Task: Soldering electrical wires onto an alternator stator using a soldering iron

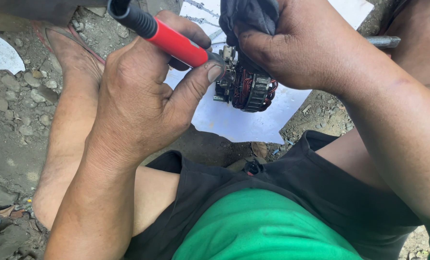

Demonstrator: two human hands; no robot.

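My left hand [142, 91] grips a tool with a red and black handle [169, 41], its thumb pressed near the tip end. The tip points at a small black motor part with red-brown copper windings [246, 89]. My right hand [292, 45] holds that part from above through a dark cloth [251, 17]. The tool's tip is hidden behind my left thumb. Both hands hover above a white sheet [244, 120] on the ground.
The ground is dirt and small stones [17, 101]. My bare foot in a sandal [70, 62] rests at the left. A metal rod [383, 42] pokes out at the upper right. My black shorts [292, 192] and green shirt [268, 226] fill the bottom.
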